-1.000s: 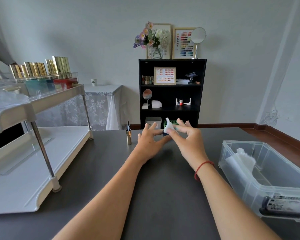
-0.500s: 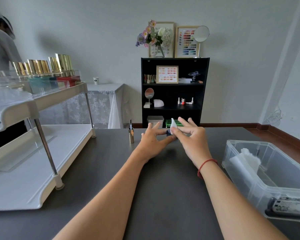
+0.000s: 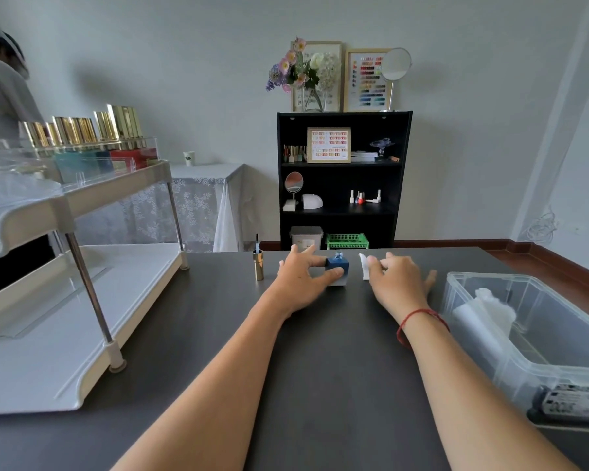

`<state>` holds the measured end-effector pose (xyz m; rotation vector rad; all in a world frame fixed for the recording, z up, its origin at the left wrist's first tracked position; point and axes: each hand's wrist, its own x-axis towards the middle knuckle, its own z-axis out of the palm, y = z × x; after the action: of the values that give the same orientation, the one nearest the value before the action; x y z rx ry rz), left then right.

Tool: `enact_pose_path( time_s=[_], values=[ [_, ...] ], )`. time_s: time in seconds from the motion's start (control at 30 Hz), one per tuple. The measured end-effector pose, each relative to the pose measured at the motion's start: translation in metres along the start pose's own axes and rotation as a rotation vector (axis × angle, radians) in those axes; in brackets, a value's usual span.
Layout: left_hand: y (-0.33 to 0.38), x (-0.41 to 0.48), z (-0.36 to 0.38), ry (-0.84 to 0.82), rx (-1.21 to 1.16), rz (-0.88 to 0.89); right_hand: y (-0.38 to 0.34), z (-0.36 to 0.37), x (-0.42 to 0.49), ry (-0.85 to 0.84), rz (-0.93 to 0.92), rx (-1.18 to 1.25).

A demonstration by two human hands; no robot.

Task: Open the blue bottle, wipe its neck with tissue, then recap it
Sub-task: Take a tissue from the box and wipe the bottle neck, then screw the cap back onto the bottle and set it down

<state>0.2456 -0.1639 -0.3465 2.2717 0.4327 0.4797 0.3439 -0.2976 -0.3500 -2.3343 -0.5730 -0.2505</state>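
The blue bottle (image 3: pixel 337 266) stands uncapped on the dark table (image 3: pixel 337 362), its bare threaded neck showing. My left hand (image 3: pixel 301 280) holds it by the sides with thumb and fingers. Its gold cap (image 3: pixel 258 263) stands upside down to the left, brush pointing up. My right hand (image 3: pixel 397 280) rests on the table just right of the bottle, pinching a small folded white tissue (image 3: pixel 364 265) that touches the tabletop.
A clear plastic bin (image 3: pixel 538 348) with a tissue roll sits at the right. A white two-tier rack (image 3: pixel 82 300) holding gold-capped bottles stands at the left. A black bookshelf (image 3: pixel 342 178) is behind the table. A person stands at far left.
My right hand has pulled the tissue away from the bottle's neck and moved right, down onto the table. The bottle's neck is now uncovered. My left hand stays on the bottle.
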Motion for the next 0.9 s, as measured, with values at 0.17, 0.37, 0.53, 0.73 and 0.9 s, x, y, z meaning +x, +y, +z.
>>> enact_pose_path(
  time_s=[0.17, 0.37, 0.53, 0.73, 0.9],
  values=[
    [-0.001, 0.002, 0.000, -0.044, 0.022, -0.022, 0.000, -0.001, -0.002, 0.164, -0.047, 0.056],
    [-0.001, 0.001, 0.000, -0.039, 0.027, -0.006, -0.003, -0.004, -0.006, 0.212, -0.091, 0.138],
    [0.002, -0.007, -0.002, 0.028, -0.011, 0.000, -0.008, -0.006, -0.009, 0.264, -0.111, 0.164],
    [0.020, -0.027, -0.028, 0.452, -0.138, 0.234, -0.022, -0.009, -0.017, 0.030, -0.247, 0.255],
    [0.005, -0.034, -0.060, 0.779, -0.053, 0.198, -0.028, -0.004, -0.023, -0.205, -0.282, 0.096]
  ],
)
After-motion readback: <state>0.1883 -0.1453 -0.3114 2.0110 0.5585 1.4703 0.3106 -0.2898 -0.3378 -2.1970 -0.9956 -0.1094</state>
